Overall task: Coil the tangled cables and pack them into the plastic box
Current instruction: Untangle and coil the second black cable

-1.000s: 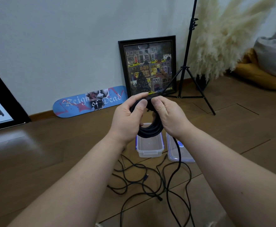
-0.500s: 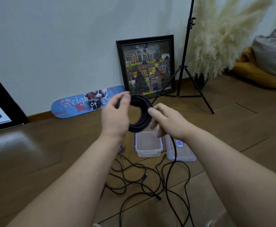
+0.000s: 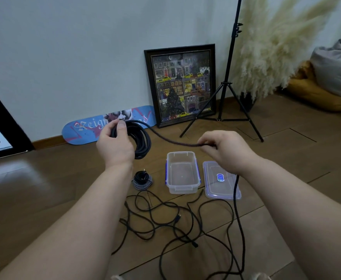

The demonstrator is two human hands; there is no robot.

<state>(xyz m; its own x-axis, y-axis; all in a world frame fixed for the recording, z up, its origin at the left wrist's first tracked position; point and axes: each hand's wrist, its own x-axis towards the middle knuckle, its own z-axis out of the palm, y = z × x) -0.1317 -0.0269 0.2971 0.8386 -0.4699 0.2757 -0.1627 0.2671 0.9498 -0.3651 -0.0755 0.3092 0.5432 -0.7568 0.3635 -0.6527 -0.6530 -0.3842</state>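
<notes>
Wooden floor (image 3: 44,199) runs to a pale wall at the far side, where a blue skateboard deck (image 3: 88,129), a framed picture (image 3: 182,85) and a black tripod stand (image 3: 226,93) are set. Above the floor, the left hand (image 3: 116,145) grips a black cable coil (image 3: 140,141), thumb across its top. From the coil a strand runs right to the right hand (image 3: 224,151), which pinches it between curled fingers; the cable then drops to the floor at near right. Below the hands, the clear plastic box (image 3: 182,187) sits open, its lid (image 3: 222,190) flat just to its right. A small coiled cable (image 3: 142,180) lies left of the box, and loose tangled cables (image 3: 165,223) sprawl nearer.
</notes>
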